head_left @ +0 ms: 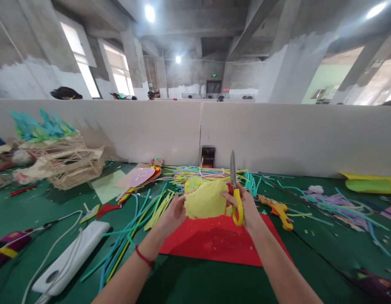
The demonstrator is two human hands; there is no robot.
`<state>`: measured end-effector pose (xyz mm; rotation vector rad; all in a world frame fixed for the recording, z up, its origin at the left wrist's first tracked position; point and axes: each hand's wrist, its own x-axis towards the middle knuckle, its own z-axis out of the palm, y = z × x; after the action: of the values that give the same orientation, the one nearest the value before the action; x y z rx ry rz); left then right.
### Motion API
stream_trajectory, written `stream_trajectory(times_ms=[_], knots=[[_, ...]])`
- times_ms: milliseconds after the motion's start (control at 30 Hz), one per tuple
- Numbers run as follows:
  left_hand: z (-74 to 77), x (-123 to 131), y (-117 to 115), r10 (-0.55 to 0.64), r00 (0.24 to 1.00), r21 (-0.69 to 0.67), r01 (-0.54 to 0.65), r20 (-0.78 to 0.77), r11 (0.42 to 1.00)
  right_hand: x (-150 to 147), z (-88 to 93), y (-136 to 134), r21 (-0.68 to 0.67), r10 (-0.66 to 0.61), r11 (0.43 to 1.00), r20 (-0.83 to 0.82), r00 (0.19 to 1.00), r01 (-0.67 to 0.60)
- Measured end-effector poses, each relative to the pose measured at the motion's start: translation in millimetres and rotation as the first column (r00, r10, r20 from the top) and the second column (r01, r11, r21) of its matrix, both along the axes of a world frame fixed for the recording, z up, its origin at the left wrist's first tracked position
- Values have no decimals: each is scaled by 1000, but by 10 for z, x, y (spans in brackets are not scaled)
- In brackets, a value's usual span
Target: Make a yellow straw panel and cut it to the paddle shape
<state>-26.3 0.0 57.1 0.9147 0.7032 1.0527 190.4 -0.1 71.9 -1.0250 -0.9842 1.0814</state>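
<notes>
A pale yellow, ribbed sheet-like craft piece (206, 202) with ragged edges is held up in front of me over a red sheet (214, 241). My left hand (174, 213) is closed on its left edge. In my right hand (246, 204) are scissors (237, 207) with yellow handles, their blades pointing up; its fingers also touch the right edge of the yellow piece. A bit of red shows at that edge, and I cannot make out what it is. Behind the piece lies a heap of pastel pipe-cleaner-like strips (179, 173).
A yellow glue gun (279, 211) with a black cable lies right of the red sheet. At left are a white power strip (73, 257), loose coloured strips (119, 249) and a paper model (68, 164). A white partition (119, 131) closes the table's far side.
</notes>
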Motion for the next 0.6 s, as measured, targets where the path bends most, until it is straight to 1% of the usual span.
stream_trajectory(times_ms=[100,200,300,367,467,533,600], knots=[[174,57,135,-52,998,99,55,-29,994,76,229,28,27,2,1000,-132,991,2],[309,137,274,-103,989,223,126,-109,967,146,367,41,9,-36,999,-233,972,39],[385,215,372,-172,966,255,218,-191,942,192,394,50,-27,-88,996,-270,959,84],[412,265,401,-174,954,263,238,-246,935,201,390,49,-29,-87,996,-283,955,82],[437,320,402,-130,933,300,237,-336,924,188,392,43,-18,-56,998,-293,954,53],[445,332,394,-111,933,305,221,-341,926,168,400,45,-34,-62,998,-304,951,55],[446,321,390,-98,944,289,193,-315,938,144,408,50,-43,-68,997,-320,945,58]])
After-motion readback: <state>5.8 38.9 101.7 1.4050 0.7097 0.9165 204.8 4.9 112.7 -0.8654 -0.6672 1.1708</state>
